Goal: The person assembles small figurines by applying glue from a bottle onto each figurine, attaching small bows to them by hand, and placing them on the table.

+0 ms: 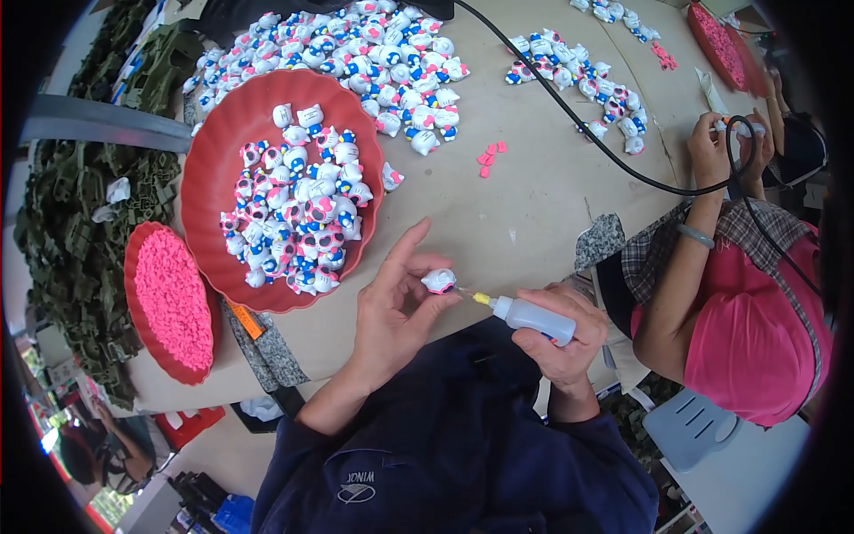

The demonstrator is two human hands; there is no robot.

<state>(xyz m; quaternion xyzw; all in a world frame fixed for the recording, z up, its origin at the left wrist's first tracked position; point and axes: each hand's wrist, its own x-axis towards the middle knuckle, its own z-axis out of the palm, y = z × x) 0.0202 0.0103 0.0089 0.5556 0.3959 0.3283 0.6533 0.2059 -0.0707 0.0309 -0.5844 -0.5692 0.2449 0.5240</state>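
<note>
Between the thumb and fingers of my left hand [391, 307] is a small white cat figurine [438, 281] with some pink and dark colour on it. My right hand [569, 334] grips a translucent squeeze bottle [538, 320] with a yellow collar and a thin needle tip. The needle tip points left and reaches close to the figurine; whether it touches cannot be made out. Left of my hands, a large red scalloped tray [206, 205] holds many white, blue and pink cat figurines [302, 191]. One lone figurine [391, 177] lies beside the tray's right rim.
A smaller red tray [133, 267] of tiny pink pieces stands at the left. Many figurines [382, 53] are heaped at the back. Several loose pink pieces [487, 160] lie mid-table. A black cable [569, 116] crosses the right side, near a co-worker in pink [738, 329].
</note>
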